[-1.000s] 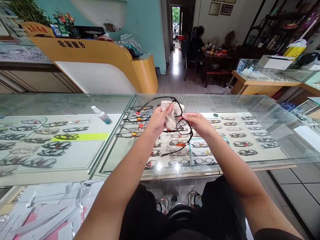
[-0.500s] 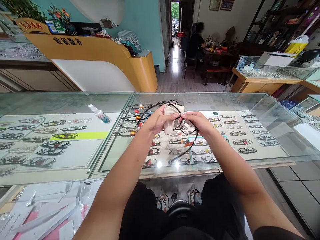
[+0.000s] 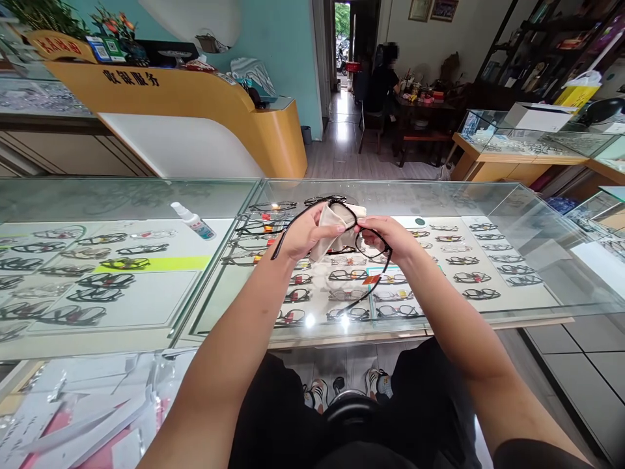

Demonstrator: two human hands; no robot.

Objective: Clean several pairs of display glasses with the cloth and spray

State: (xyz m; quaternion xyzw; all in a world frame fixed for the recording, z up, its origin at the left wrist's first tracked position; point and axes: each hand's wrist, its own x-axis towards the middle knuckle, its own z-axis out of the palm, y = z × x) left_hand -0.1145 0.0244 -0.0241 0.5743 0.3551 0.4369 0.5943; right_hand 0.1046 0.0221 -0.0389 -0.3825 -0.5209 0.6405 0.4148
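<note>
Over the glass counter, a pair of black-framed eyeglasses (image 3: 371,245) is held between my two hands, its temples unfolded. My left hand (image 3: 303,234) is closed on a pale cloth (image 3: 326,229), pressing it around one lens with the thumb on the near side. My right hand (image 3: 390,236) pinches the frame near the bridge, and the other lens shows below its fingers. An orange tag (image 3: 372,280) hangs by the right-hand temple, which curves down toward me. Part of the cloth lies behind the lens, and the left fingertips are hidden.
A white spray bottle (image 3: 194,221) is on the counter at left. Many spectacle frames (image 3: 471,277) lie in rows under the glass. Papers and plastic sleeves (image 3: 88,410) cover a lower surface at near left. A person (image 3: 384,81) sits at a far table.
The eyeglasses have turned slightly, showing both lenses more fully. The cloth has shifted and spread, with its corner now beyond the frame. My right fingers have opened out a little.
</note>
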